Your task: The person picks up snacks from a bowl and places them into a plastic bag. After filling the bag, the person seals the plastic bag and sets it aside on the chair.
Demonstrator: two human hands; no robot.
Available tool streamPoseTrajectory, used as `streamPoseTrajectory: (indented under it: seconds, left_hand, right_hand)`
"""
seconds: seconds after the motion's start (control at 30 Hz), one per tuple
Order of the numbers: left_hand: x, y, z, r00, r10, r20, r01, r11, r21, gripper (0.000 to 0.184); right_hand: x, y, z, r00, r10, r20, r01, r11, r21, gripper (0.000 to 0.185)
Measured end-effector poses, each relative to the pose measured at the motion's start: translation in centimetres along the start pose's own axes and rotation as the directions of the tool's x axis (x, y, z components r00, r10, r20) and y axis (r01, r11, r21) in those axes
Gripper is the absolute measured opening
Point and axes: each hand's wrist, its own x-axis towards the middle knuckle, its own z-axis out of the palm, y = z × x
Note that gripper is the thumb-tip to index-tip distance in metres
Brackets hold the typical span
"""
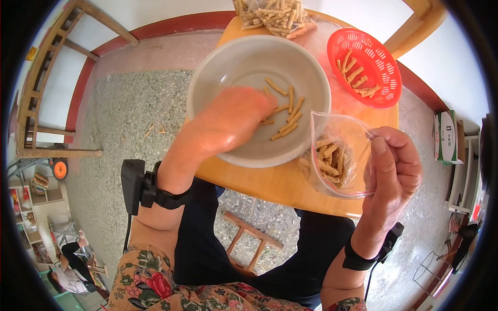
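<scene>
My left hand reaches into a grey-beige bowl, knuckles up and slightly blurred. Its fingertips are hidden, so whether they pinch anything cannot be made out. Beside them, several thin, twisted snack sticks lie on the bowl's bottom. With thumb and curled fingers, my right hand grips the edge of a clear zip bag. The bag's mouth gapes towards the bowl, and a heap of snack sticks rests inside it. Bag and bowl both stand on a wooden table.
A red perforated basket holding several sticks sits at the back right. Filled clear bags lie behind the bowl. A wooden rack stands at the left wall, and a few sticks lie on the floor. Another person is at lower left.
</scene>
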Motion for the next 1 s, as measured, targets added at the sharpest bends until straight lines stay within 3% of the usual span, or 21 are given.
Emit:
streamPoseTrajectory:
  seconds: [0.17, 0.27, 0.37, 0.47, 0.53, 0.57, 0.63, 0.67, 0.73, 0.77, 0.83, 0.87, 0.93, 1.0]
  left_hand:
    - [-0.2, -0.1, -0.1, 0.999, 0.03, 0.032, -0.028, 0.997, -0.078, 0.012]
    - [-0.4, -0.4, 0.0, 0.998, 0.055, -0.04, -0.057, 0.997, -0.06, 0.012]
    - [-0.3, -0.4, 0.0, 0.997, 0.007, 0.076, -0.009, 0.999, 0.031, 0.011]
    - [-0.2, -0.4, 0.0, 1.0, 0.02, -0.001, -0.02, 0.999, 0.048, 0.011]
    - [-0.3, 0.4, -1.0, 0.991, -0.022, -0.135, 0.0, 0.987, -0.162, 0.011]
    - [-0.3, 0.7, -1.5, 0.99, -0.02, -0.137, -0.002, 0.987, -0.161, 0.011]
    - [-0.5, 1.4, -2.4, 0.979, -0.039, -0.198, -0.066, 0.864, -0.499, 0.012]
    - [-0.6, 1.7, -2.7, 0.978, -0.037, -0.204, -0.071, 0.866, -0.495, 0.012]
    - [-0.9, 2.1, -3.1, 0.958, 0.037, -0.286, -0.234, 0.679, -0.696, 0.013]
    - [-1.0, 2.3, -3.1, 0.956, 0.042, -0.291, -0.24, 0.681, -0.691, 0.013]
    - [-1.2, 2.8, -3.2, 0.939, 0.029, -0.342, -0.309, 0.503, -0.807, 0.013]
    - [-1.3, 2.9, -3.4, 0.937, 0.034, -0.347, -0.316, 0.506, -0.802, 0.013]
    - [-1.5, 3.2, -3.7, 0.947, 0.025, -0.319, -0.311, 0.308, -0.899, 0.015]
    - [-1.6, 3.5, -3.8, 0.951, 0.011, -0.31, -0.303, 0.24, -0.922, 0.014]
  right_hand:
    - [0.0, -0.2, 0.2, 1.0, 0.017, -0.009, -0.017, 1.0, -0.001, 0.008]
    - [0.0, -0.3, 0.4, 0.999, 0.032, -0.025, -0.033, 0.999, -0.011, 0.008]
    - [0.0, -0.2, 0.4, 0.999, 0.029, -0.025, -0.029, 1.0, -0.009, 0.008]
    - [0.0, -0.1, 0.3, 1.0, 0.025, -0.007, -0.025, 1.0, -0.003, 0.008]
    - [0.0, -0.2, 0.2, 0.999, 0.031, 0.007, -0.031, 0.999, -0.009, 0.008]
    - [0.0, -0.2, 0.3, 1.0, 0.028, 0.006, -0.028, 1.0, -0.009, 0.008]
    - [0.0, -0.2, 0.3, 1.0, 0.013, 0.011, -0.013, 1.0, -0.025, 0.007]
    - [0.0, -0.2, 0.3, 1.0, 0.006, 0.011, -0.006, 1.0, -0.023, 0.007]
    - [-0.1, -0.3, 0.2, 0.998, 0.039, 0.04, -0.039, 0.999, 0.007, 0.008]
    - [-0.1, -0.3, 0.3, 0.999, 0.031, 0.039, -0.031, 0.999, 0.009, 0.008]
    - [-0.1, -0.2, 0.4, 0.998, 0.042, 0.048, -0.041, 0.999, -0.011, 0.008]
    - [-0.1, -0.2, 0.3, 0.998, 0.033, 0.047, -0.033, 0.999, -0.008, 0.008]
    - [-0.1, -0.2, 0.3, 0.995, 0.047, 0.082, -0.05, 0.998, 0.026, 0.009]
    - [-0.1, -0.1, 0.4, 0.995, 0.052, 0.089, -0.055, 0.998, 0.036, 0.009]
